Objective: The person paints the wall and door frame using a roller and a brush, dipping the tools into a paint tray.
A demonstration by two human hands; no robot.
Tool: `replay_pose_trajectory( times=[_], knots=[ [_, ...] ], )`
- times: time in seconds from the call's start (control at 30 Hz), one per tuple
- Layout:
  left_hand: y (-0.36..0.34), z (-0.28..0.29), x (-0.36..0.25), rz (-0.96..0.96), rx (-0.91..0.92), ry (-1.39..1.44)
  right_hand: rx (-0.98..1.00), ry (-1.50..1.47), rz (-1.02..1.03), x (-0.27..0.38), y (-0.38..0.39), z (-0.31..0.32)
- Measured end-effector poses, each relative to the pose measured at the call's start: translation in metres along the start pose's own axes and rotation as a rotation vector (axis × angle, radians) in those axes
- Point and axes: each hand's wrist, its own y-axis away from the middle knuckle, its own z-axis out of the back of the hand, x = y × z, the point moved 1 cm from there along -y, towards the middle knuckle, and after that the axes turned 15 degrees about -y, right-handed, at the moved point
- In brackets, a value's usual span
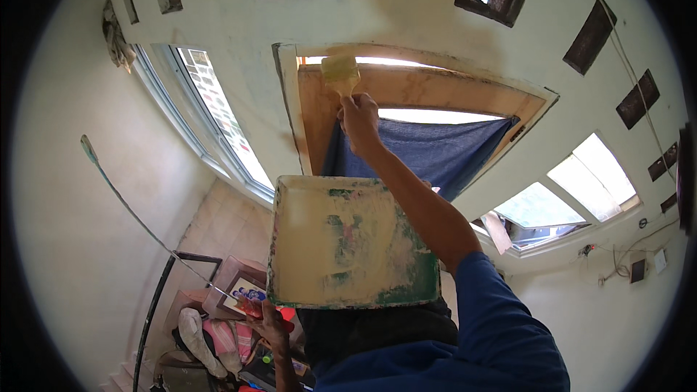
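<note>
My right hand [359, 117] is raised and closed round the handle of a wide paintbrush [340, 70]. The brush's head, coated in pale yellow paint, is up at the top left of a wooden door frame [406, 84]. A paint tray [341, 247], smeared with cream and green paint, lies in front of my body. At its lower left corner is my left hand [273, 325], fingers curled about the red end [250, 306] of a long thin rod [138, 219]. The rod slants up to the left. Part of the left grip is hard to make out.
A dark blue cloth [435, 145] hangs across the doorway. Windows stand open at left [218, 105] and right [541, 207]. Below left are a framed picture [245, 292], a pink striped cloth [223, 341] and other piled things. Cables [626, 270] run along the right wall.
</note>
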Motion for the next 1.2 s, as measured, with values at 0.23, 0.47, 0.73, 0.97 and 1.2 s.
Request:
replay_pose_trajectory(
  times=[0.23,0.47,0.73,0.97,1.2],
  knots=[
    [0.006,-0.008,-0.008,0.029,-0.049,0.097,0.31,0.334,-0.076,0.022,0.072,0.084],
    [-0.004,0.002,0.012,-0.022,0.002,0.07,0.425,0.542,-0.095,0.035,0.095,0.117],
    [0.001,-0.001,-0.01,-0.029,-0.009,-0.039,0.815,0.962,0.268,0.055,0.112,0.157],
    [0.007,-0.008,-0.026,0.024,-0.048,0.094,0.907,1.275,0.47,0.074,0.121,0.149],
    [0.005,-0.006,-0.019,-0.01,-0.022,0.096,1.146,1.42,0.866,0.047,0.133,0.096]
  ],
)
